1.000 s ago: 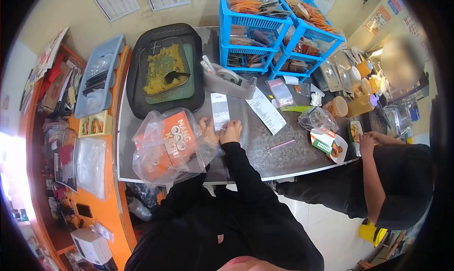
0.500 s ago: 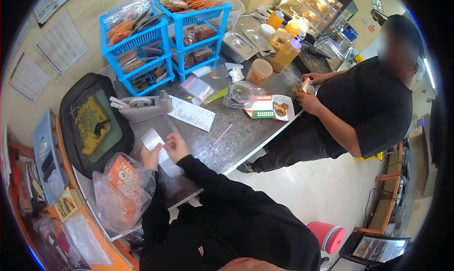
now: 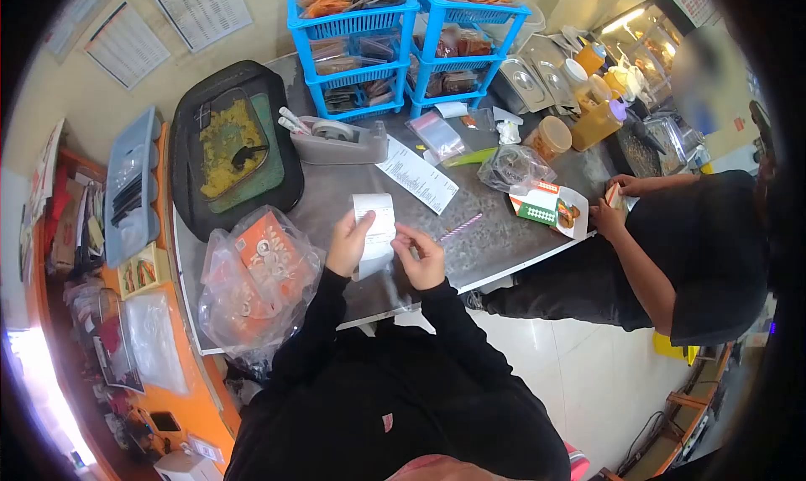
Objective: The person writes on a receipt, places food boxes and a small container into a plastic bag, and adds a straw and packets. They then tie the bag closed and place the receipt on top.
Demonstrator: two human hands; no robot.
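Observation:
In my left hand (image 3: 348, 244) is a white printed receipt (image 3: 374, 219), its thumb lying over the paper's left part. My right hand (image 3: 420, 256) pinches at the receipt's right edge with curled fingers. A second, longer receipt (image 3: 417, 175) lies flat on the dark table beyond my hands. Just past it stands a grey tape dispenser (image 3: 340, 145) with pens in its end. Left of my left hand, a clear plastic bag (image 3: 298, 258) holds orange printed boxes (image 3: 267, 244). To the right lies a thin pink striped stick (image 3: 462, 227).
Blue stacked baskets (image 3: 361, 53) with sachets stand at the back. A black tray (image 3: 189, 187) sits left. Sauce bottles (image 3: 598, 124) and an open food box (image 3: 550, 208) are to the right, where a person in black (image 3: 697, 254) holds a small carton (image 3: 617, 197).
The view has turned, shifting the scene. My hands have brought the receipt more upright, and my right hand has moved from across the paper to its right edge.

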